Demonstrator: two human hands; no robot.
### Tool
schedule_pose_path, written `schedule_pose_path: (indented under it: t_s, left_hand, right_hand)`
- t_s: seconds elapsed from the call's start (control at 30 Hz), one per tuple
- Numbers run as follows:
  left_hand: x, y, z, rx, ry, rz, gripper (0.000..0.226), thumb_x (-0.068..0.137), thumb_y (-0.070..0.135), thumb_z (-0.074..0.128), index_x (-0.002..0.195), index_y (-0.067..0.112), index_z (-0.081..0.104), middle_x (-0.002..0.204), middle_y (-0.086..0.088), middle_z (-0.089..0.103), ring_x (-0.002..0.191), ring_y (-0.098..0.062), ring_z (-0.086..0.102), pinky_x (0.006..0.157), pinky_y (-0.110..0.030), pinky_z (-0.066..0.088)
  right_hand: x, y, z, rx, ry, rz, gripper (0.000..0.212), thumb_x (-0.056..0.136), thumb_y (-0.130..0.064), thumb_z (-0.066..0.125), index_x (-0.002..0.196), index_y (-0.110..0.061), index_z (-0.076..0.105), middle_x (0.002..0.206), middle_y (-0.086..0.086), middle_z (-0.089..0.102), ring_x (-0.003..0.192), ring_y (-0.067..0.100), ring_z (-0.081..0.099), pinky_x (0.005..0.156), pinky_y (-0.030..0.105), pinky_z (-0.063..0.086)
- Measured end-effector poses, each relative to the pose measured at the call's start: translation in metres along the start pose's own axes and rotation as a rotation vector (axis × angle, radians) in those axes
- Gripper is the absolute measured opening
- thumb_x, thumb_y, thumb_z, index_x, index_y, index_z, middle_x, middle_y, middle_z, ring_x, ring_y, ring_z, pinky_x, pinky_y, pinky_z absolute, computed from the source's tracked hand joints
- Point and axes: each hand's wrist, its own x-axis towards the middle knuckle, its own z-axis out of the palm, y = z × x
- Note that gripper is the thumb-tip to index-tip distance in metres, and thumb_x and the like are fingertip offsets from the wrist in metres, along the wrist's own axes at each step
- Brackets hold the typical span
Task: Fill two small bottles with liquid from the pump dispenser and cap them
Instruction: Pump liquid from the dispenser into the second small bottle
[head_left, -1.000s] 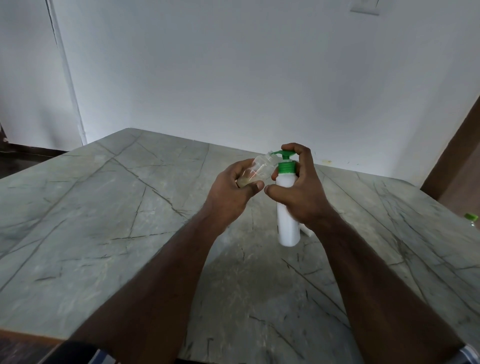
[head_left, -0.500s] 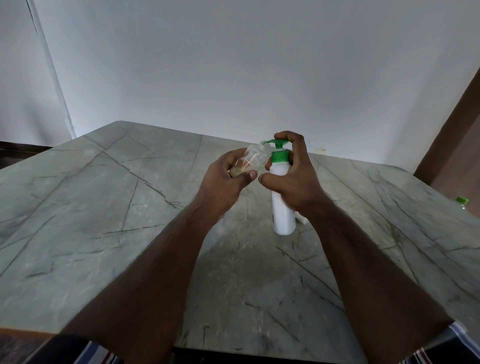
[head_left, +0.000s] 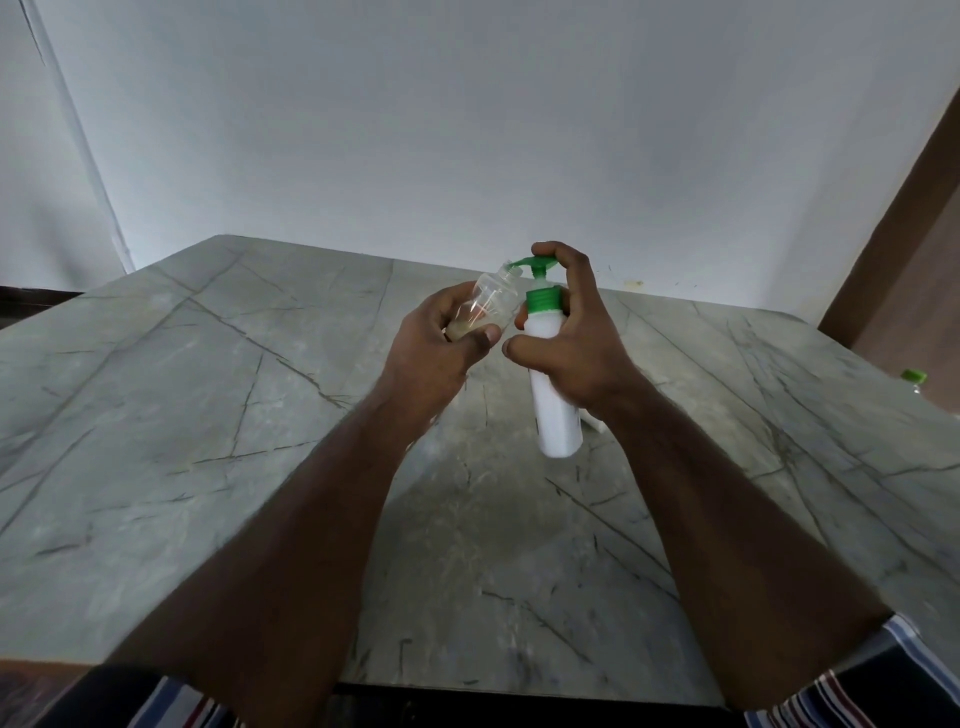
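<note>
My right hand (head_left: 576, 343) grips a white pump dispenser (head_left: 553, 400) with a green collar and green pump head (head_left: 535, 264), held above the table. A finger of that hand lies on top of the pump head. My left hand (head_left: 436, 348) holds a small clear bottle (head_left: 485, 309), tilted with its open mouth up against the pump's spout. A little pale liquid sits in the bottle's lower end, inside my fingers.
The grey veined stone table (head_left: 208, 415) stretches out in front of a white wall. A small white object (head_left: 597, 423) lies on the table behind my right wrist, mostly hidden. A green-capped bottle top (head_left: 913, 378) shows at the right table edge, by a brown door frame.
The pump head has risen, so a white stem now shows above the green collar. Both hands keep their hold; the view has shifted slightly.
</note>
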Motion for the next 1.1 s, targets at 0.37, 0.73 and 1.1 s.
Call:
schedule_pose_path:
  t_s: [0.37, 0.73, 1.1]
  left_hand:
    - [0.0003, -0.0005, 0.0003, 0.009, -0.009, 0.006, 0.049, 0.093, 0.018, 0.071, 0.139, 0.020, 0.057, 0.124, 0.007, 0.067, 0.109, -0.008, 0.065, 0.096, -0.037, 0.057]
    - [-0.0001, 0.0011, -0.0006, 0.036, -0.001, 0.010, 0.049, 0.094, 0.017, 0.070, 0.141, 0.020, 0.055, 0.121, 0.011, 0.064, 0.103, 0.000, 0.062, 0.089, -0.024, 0.055]
    - [0.0015, -0.0016, -0.0004, 0.034, 0.002, 0.012, 0.049, 0.094, 0.018, 0.070, 0.140, 0.021, 0.056, 0.121, 0.011, 0.066, 0.107, -0.004, 0.064, 0.093, -0.030, 0.057]
  right_hand:
    - [0.0005, 0.0006, -0.0002, 0.024, 0.010, 0.005, 0.089, 0.066, -0.010, 0.082, 0.139, -0.026, 0.033, 0.116, -0.011, 0.053, 0.087, 0.010, 0.062, 0.072, 0.020, 0.055]
    - [0.0020, 0.0034, -0.0010, -0.032, -0.004, 0.003, 0.090, 0.068, -0.007, 0.083, 0.140, -0.028, 0.032, 0.110, -0.026, 0.048, 0.089, 0.010, 0.062, 0.067, 0.011, 0.051]
    - [0.0006, 0.0021, -0.0005, 0.008, -0.009, 0.003, 0.093, 0.068, -0.004, 0.082, 0.143, -0.026, 0.031, 0.120, -0.008, 0.051, 0.090, 0.014, 0.062, 0.071, 0.016, 0.053]
